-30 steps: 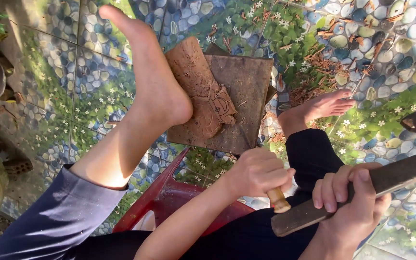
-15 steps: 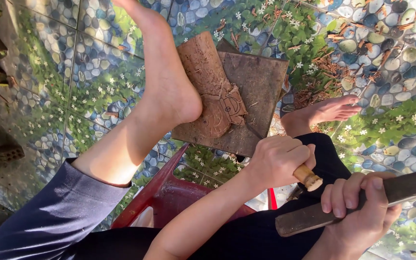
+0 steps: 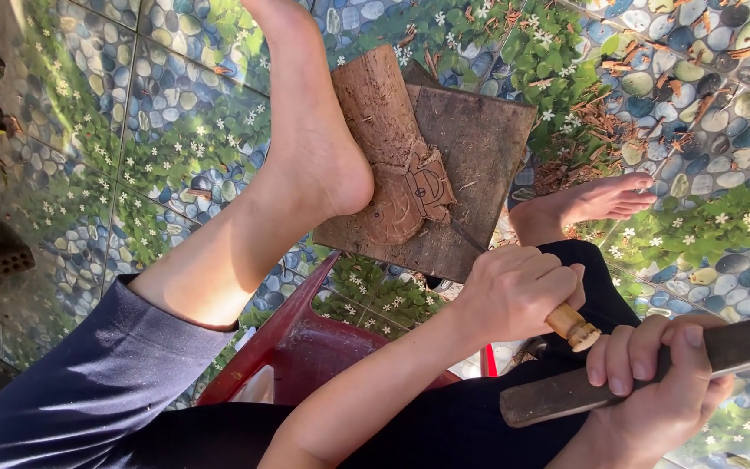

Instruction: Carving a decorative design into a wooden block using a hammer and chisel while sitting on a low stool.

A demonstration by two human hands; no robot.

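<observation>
My left hand (image 3: 518, 291) is shut around a chisel's pale wooden handle (image 3: 573, 326), its blade reaching toward the lower edge of a carved brown wood piece (image 3: 392, 156). That piece lies on a dark flat board (image 3: 483, 148) and my bare left foot (image 3: 310, 148) presses on it. My right hand (image 3: 653, 382) grips the dark handle of a mallet (image 3: 740, 347), just right of the chisel's end. The mallet's head is out of the picture to the right.
My other bare foot (image 3: 592, 204) rests on the ground right of the board. I sit on a red plastic stool (image 3: 305, 347). The floor is tiled with a pebble-and-flower pattern (image 3: 167, 130), with wood chips (image 3: 557, 169) scattered near the board.
My left hand moved up and right with the chisel, closer to the board. The mallet swung down to nearly level and its head left the view on the right.
</observation>
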